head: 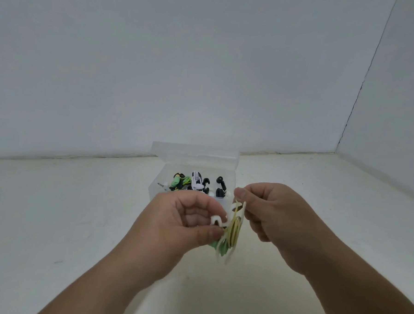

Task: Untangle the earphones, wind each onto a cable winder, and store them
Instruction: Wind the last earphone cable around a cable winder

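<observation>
Both hands are working a yellow-green earphone cable (233,230) at lower centre of the frame.

The left hand (183,218) is curling its thumb and fingers around a white cable winder (217,221), while the right hand (272,213) is pinching the cable's upper loop. The loops are hanging between them, blurred, perhaps partly wound. Just above, a clear box (155,190) is sitting open on the white surface (66,221), holding other wound earphones (196,182).

Yellow-green cable (233,230), white winder (218,221), clear box (196,154)
</observation>
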Tool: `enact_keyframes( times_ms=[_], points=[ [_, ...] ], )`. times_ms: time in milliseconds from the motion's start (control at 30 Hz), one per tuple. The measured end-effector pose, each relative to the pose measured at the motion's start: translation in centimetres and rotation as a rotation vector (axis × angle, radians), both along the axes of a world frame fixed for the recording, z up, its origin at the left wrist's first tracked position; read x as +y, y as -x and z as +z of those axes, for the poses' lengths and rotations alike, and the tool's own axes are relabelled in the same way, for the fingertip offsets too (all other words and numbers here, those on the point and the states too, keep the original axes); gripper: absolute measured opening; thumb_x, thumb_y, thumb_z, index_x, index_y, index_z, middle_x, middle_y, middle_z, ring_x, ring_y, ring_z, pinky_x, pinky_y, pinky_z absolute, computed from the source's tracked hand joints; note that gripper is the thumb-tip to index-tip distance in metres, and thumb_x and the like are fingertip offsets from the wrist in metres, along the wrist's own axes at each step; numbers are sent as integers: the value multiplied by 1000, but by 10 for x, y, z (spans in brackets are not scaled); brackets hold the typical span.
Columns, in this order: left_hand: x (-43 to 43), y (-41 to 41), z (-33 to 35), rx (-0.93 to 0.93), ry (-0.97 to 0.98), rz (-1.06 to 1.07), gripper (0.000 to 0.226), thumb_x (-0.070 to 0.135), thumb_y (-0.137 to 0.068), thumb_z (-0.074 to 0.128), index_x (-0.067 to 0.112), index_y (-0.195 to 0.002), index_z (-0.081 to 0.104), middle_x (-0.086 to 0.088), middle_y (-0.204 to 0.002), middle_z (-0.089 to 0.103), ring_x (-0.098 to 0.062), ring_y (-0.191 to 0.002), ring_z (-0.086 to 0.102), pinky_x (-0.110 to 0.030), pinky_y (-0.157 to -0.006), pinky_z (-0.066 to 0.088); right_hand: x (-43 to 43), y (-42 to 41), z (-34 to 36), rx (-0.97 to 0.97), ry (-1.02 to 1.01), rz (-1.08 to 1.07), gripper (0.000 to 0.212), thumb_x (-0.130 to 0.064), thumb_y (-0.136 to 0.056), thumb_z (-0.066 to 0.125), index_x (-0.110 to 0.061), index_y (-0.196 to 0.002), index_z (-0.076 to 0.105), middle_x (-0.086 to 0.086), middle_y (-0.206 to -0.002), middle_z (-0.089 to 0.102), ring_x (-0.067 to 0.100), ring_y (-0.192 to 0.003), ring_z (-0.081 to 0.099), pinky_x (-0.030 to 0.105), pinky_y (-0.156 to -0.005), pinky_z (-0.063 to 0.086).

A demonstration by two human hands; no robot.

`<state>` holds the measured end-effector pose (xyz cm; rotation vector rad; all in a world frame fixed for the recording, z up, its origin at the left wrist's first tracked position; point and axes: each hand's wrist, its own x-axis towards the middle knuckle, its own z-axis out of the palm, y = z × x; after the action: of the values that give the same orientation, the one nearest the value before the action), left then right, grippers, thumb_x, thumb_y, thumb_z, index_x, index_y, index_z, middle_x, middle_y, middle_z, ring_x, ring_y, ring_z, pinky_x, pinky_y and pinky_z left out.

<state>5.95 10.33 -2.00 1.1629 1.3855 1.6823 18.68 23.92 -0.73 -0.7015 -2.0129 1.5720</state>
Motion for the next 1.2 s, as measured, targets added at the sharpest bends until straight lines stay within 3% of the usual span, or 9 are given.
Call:
enact_keyframes(
  times_ms=[267,400,600,733,900,1200],
  points=[
    [1,2,0,-11,-23,32,18,2,-61,78,8,-79,75,-5,-69,69,-15,-60,65,-19,-60,52,1,4,-4,109,-1,-132,41,-29,-99,56,-18,-61,68,-3,-53,34,16,-50,26,27,-48,26],
    [0,5,0,5,-16,38,17,2,-62,78,8,-78,75,-3,-67,68,-13,-59,64,-17,-60,51,1,4,-6,138,-100,-210,34,-32,-97,58,-18,-69,70,9,-61,33,21,-55,28,33,-53,27],
    [-1,5,-1,-42,-54,-30,22,2,-64,83,5,-84,75,-14,-79,72,-19,-69,68,-24,-66,55,-7,5,-7,-84,-59,19,40,-28,-98,57,-16,-62,69,-2,-54,40,16,-53,28,26,-49,27],
    [1,6,-1,-92,-102,109,19,7,-64,82,13,-81,77,-19,-84,74,-25,-73,71,-30,-69,57,-17,10,-12,-179,28,170,38,-28,-100,54,-16,-66,65,-6,-52,37,13,-51,24,26,-49,19],
    [3,12,-3,-75,-84,356,23,9,-63,88,14,-81,76,-18,-85,75,-24,-75,71,-36,-74,59,-23,14,-17,-198,35,240,42,-26,-105,44,-14,-71,66,-9,-50,36,10,-46,26,20,-45,23],
    [6,16,-9,-118,-54,452,13,-2,-81,74,10,-82,73,-9,-74,71,-18,-67,70,-33,-68,59,-24,11,-14,-208,-43,300,27,-17,-101,54,-10,-86,75,-3,-55,42,10,-45,33,18,-46,29]
  ],
)
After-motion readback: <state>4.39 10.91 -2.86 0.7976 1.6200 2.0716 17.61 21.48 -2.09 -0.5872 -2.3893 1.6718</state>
